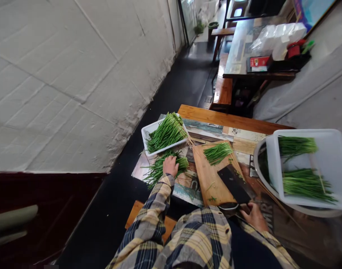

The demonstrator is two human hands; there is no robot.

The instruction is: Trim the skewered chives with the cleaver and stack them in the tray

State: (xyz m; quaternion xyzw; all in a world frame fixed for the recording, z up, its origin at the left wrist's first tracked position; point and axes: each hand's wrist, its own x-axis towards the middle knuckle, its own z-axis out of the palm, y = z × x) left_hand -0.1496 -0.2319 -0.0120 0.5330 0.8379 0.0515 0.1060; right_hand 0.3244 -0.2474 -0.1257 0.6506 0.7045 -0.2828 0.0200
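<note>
1. Your left hand (170,166) rests on the pile of greens (154,173), just beside the white tray (150,129); its fingers bend over the stalks, but I cannot tell how firmly they close
2. The pile lies near the left end of the bench (185,181), with ends hanging loose; a careless drag could spill some onto the floor (87,231)
3. Your right hand (254,216) has its fingers wrapped at the handle of the knife (234,183), which slants across the board (204,175); a slack grip could let it slide off
4. The bundle (216,153) sits on the board ahead of the blade; stalks set down unevenly could roll under the edge, and fingertips left straight could get nicked
5. The tub (330,149) seems to sit over the round basin (257,164); a bump from your right elbow could tip it
</note>
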